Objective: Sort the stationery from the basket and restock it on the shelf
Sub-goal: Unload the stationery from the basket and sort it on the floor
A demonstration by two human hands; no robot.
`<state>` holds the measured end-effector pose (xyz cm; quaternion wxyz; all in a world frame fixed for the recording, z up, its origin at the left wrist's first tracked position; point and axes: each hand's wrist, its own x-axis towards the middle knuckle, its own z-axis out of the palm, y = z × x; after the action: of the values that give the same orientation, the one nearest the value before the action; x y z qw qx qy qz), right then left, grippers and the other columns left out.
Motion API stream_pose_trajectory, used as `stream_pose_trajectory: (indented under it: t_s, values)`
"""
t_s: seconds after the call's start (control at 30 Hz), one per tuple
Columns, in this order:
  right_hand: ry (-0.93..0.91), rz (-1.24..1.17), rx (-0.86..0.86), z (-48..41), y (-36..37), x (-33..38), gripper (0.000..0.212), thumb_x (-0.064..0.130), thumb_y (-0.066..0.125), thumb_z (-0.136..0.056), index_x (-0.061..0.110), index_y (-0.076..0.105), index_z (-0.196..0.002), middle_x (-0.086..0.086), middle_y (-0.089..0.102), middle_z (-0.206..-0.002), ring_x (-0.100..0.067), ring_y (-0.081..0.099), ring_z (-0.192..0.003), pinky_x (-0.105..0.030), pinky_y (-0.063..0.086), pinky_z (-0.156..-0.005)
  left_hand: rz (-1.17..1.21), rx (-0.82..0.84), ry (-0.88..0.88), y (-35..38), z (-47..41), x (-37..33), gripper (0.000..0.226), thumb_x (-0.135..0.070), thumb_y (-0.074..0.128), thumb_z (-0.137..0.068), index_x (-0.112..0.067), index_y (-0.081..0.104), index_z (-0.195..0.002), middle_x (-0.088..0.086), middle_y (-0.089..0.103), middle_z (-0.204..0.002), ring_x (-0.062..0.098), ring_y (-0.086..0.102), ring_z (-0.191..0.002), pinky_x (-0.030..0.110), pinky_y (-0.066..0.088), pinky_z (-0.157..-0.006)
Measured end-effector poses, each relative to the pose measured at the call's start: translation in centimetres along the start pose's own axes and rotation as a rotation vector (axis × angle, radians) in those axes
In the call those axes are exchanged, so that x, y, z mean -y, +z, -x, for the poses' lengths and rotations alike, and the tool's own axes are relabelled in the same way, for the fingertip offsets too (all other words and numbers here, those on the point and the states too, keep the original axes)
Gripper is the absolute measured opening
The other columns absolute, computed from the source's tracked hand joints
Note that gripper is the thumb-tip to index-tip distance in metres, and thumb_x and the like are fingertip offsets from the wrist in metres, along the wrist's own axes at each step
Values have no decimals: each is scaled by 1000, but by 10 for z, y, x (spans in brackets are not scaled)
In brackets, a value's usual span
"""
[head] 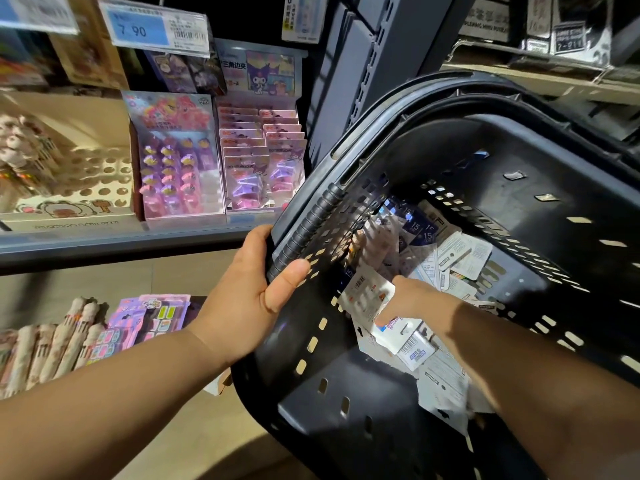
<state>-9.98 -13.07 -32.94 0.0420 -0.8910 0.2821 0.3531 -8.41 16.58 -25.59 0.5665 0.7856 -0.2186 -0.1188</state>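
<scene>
A black perforated plastic basket (pixel 519 161) is tilted toward me, with several carded stationery packs (pixel 446 251) piled in its bottom. My left hand (pixel 249 299) grips the basket's near rim beside the ribbed handle (pixel 308 226), thumb over the edge. My right hand (pixel 412 299) reaches inside the basket and its fingers lie among the white cards (pixel 363 296); the fingertips are hidden under them. The shelf (pixel 104 240) at the left carries pink display boxes of clips (pixel 173 157) and carded clip packs (pixel 263 157).
A blue price tag reading 7.90 (pixel 138 27) hangs above the shelf. On the lower shelf lie rolled patterned items (pixel 52 344) and sticker packs (pixel 145 320). A grey shelf upright (pixel 374 64) stands behind the basket. Dark boxes (pixel 561 32) sit at the upper right.
</scene>
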Motion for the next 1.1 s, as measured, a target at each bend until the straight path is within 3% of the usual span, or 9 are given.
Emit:
stream_pose_trajectory:
  t_s: [0.1, 0.3, 0.63, 0.7, 0.8, 0.87, 0.97, 1.03, 1.1]
  values:
    - [-15, -38, 55, -1, -2, -2, 105, 46, 81, -57, 19, 26, -142, -10, 46, -139, -35, 49, -123, -48, 49, -95, 1, 0, -2, 0, 0, 1, 57, -74, 40, -76, -49, 28, -125, -32, 49, -121, -17, 46, -112, 7, 37, -87]
    - [-32, -1, -41, 3, 4, -5, 89, 45, 79, -62, 20, 33, -134, -7, 53, -129, -35, 52, -116, -45, 50, -93, 9, 11, -10, 0, 1, 0, 53, -75, 40, -75, -53, 28, -122, -34, 48, -121, -17, 46, -112, 8, 37, -88]
    - [-22, -20, -51, 1, 6, 1, 88, 36, 79, -72, 15, 29, -141, -10, 50, -133, -33, 53, -118, -40, 52, -89, -2, 12, -19, -1, 2, 5, 53, -75, 41, -75, -51, 29, -121, -33, 50, -119, -15, 48, -111, 15, 39, -90]
    - [-23, -24, -55, 3, 3, 0, 90, 39, 80, -70, 17, 29, -142, -9, 49, -137, -33, 51, -121, -42, 50, -93, -14, 14, -26, -1, 1, 5, 56, -76, 40, -75, -50, 28, -123, -33, 50, -119, -14, 48, -112, 22, 41, -92]
    - [-24, -61, -55, 6, -4, -7, 104, 45, 81, -59, 24, 27, -146, -5, 45, -144, -34, 47, -126, -46, 46, -99, -18, 10, -15, -1, 0, 4, 53, -76, 40, -75, -51, 28, -120, -34, 49, -117, -15, 47, -112, 18, 40, -89]
    - [-48, -99, -54, 13, -13, -13, 103, 40, 83, -62, 23, 28, -147, -5, 44, -144, -32, 48, -126, -46, 46, -100, -20, 12, -15, -1, 0, 4, 55, -76, 40, -75, -50, 27, -121, -33, 49, -118, -10, 50, -111, 21, 40, -92]
    - [-102, -124, -72, 29, -29, -21, 88, 38, 85, -63, 21, 39, -136, -4, 52, -133, -26, 52, -116, -39, 49, -92, -35, 14, -15, -2, 1, 8, 60, -79, 40, -74, -46, 29, -123, -24, 52, -119, 2, 52, -113, 33, 43, -98]
    - [-155, -134, -99, 44, -42, -27, 68, 38, 86, -62, 24, 48, -117, 4, 60, -115, -18, 56, -100, -31, 48, -76, -57, 16, -10, -3, 3, 11, 68, -86, 38, -73, -45, 30, -125, -15, 54, -123, 8, 52, -116, 39, 44, -100]
    - [-238, -169, -83, 65, -56, -30, 57, 35, 86, -63, 28, 53, -108, 14, 63, -101, -8, 59, -91, -27, 47, -72, -83, 21, -1, -4, 3, 17, 75, -89, 36, -74, -39, 32, -130, -8, 55, -126, 13, 52, -117, 46, 45, -100]
